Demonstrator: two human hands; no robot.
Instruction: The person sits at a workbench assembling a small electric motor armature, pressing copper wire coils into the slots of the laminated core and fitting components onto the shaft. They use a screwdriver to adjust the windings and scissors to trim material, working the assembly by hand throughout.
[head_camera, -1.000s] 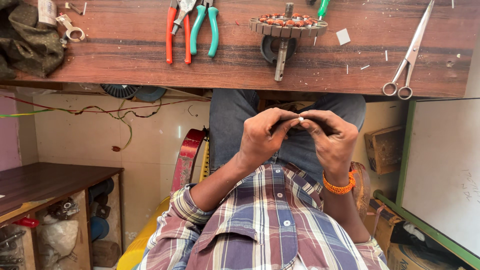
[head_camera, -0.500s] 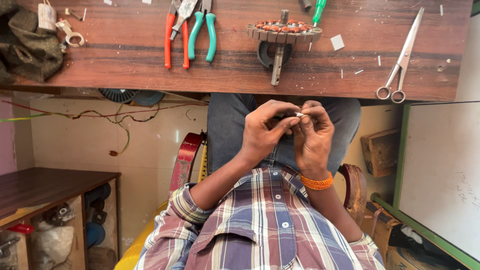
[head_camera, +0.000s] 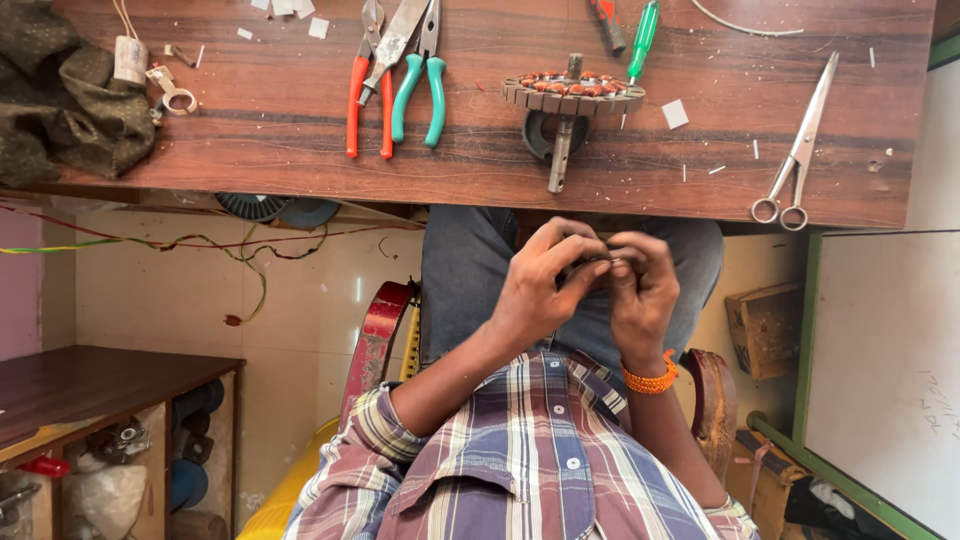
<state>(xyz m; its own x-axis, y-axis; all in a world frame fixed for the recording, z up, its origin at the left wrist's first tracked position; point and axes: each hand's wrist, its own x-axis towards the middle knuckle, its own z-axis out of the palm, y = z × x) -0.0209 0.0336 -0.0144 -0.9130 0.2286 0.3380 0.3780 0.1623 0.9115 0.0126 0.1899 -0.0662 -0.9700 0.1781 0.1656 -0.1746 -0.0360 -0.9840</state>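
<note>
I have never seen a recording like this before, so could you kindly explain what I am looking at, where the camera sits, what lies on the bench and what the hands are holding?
There is no machine here: a seated person in a plaid shirt works with bare hands. The single camera is worn on the person's head and looks down, so the wooden bench appears at the top and the lap below it.

The left hand and the right hand, which has an orange bracelet at its wrist, meet over the lap and pinch something small between the fingertips; it is too small and too hidden to identify.

On the bench lie orange-handled pliers, teal-handled pliers, a round toothed part with copper-coloured windings on a shaft, a green-handled screwdriver, scissors, a dark cloth and scattered paper bits.
</note>
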